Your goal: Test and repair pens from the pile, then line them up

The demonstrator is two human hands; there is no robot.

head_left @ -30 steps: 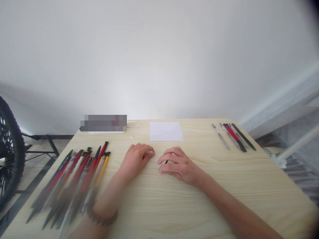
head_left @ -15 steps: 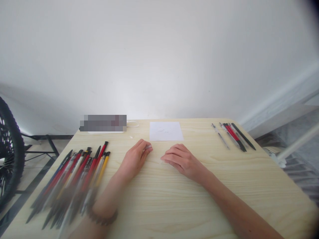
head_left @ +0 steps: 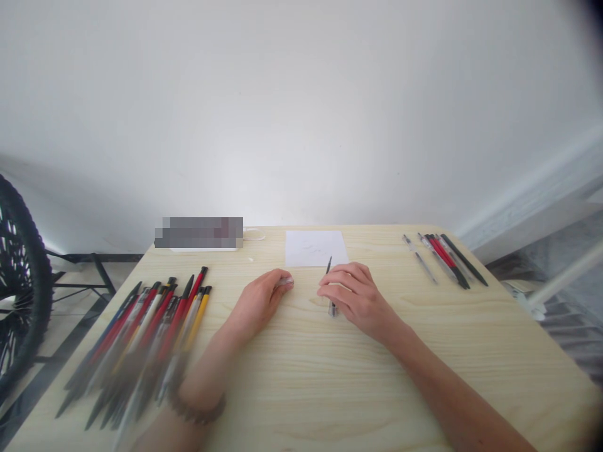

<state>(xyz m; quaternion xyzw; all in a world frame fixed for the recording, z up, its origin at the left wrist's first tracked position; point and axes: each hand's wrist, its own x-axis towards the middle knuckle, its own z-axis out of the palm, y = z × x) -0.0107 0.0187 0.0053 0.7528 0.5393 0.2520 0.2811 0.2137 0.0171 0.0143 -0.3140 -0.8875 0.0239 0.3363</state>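
My left hand [head_left: 258,300] pinches a small clear piece [head_left: 285,280] between thumb and fingertips; it may be a pen cap, but most of it is covered. To its right, my right hand [head_left: 358,292] has its fingers curled around a slim pen [head_left: 333,307]. The pen's dark pointed end shows above the fingers, toward the paper, and its clear end sticks out below them. The fingers hide its middle. Just beyond both hands lies a white sheet of paper [head_left: 313,246] with faint marks on it.
Many pens in red, black, yellow and clear [head_left: 155,320] lie at the left of the wooden table [head_left: 301,389]. A smaller group of pens [head_left: 443,257] is at the back right. A blurred-out item [head_left: 200,233] sits at the back left. A bicycle wheel [head_left: 44,301] stands beside the table.
The pen at my right hand now shows, where before it was not visible. The right fingers have lifted and turned slightly. My left hand keeps its pinch; the whole view has shifted a little.
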